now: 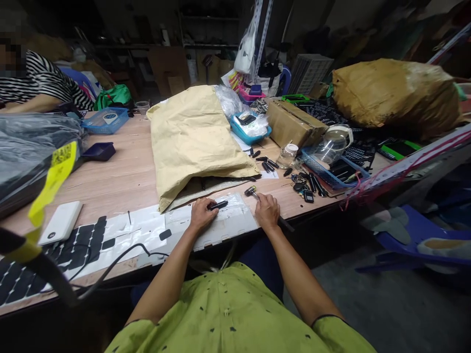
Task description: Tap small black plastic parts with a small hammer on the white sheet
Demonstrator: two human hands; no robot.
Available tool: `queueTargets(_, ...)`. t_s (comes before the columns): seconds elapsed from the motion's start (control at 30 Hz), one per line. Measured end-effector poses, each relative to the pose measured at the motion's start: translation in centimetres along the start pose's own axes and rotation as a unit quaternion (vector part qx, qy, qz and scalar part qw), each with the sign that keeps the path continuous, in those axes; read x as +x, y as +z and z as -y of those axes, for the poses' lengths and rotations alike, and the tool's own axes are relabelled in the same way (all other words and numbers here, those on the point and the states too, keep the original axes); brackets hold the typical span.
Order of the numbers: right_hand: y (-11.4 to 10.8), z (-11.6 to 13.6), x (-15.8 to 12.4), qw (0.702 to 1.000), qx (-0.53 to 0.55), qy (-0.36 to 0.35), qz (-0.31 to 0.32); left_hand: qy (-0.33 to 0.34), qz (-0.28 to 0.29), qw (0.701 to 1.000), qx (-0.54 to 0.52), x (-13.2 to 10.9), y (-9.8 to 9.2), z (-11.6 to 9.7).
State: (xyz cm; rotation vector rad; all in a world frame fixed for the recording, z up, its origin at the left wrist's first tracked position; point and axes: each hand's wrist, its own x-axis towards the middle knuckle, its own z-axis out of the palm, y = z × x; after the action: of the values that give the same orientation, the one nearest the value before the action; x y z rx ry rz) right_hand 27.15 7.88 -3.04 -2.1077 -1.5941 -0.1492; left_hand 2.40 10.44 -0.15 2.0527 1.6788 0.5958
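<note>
My left hand (pixel 201 214) is closed on a small black part (pixel 220 205), which lies over a white board (pixel 228 223) at the table's front edge. Close by on the right, my right hand (pixel 268 212) wraps round the handle of a small hammer (pixel 250 191). The hammer's metal head points up and left, clear of the black part, and its dark handle comes out below the hand. Just behind both hands rests a large cream sack (pixel 195 132), with its open mouth toward me and dark items showing inside.
A white power bank (pixel 62 223), black pads and a cable lie at the left. On the right are black parts, a jar (pixel 287 156), a blue basket (pixel 334 169) and a cardboard box (pixel 294 122). A person in a striped top (pixel 51 81) sits far left.
</note>
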Motion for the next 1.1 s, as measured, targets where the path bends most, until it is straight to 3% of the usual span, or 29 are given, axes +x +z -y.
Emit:
queueTargets(0.23, -0.7, 0.1, 0.3, 0.999, 0.032, 0.011, 0.031, 0.006, 0.0, 1.0, 0.002, 0.3, 0.3, -0.2)
queueTargets(0.57, -1.2, 3.5, -3.0, 0.964, 0.253, -0.061, 0.056, 0.01, -0.004, 1.0, -0.029, 0.3, 0.4, 0.3)
queueTargets(1.1, -3.0, 5.4, -3.9, 0.966, 0.23, -0.112, 0.045, 0.025, 0.002, 0.999, -0.027, 0.2, 0.6, 0.2)
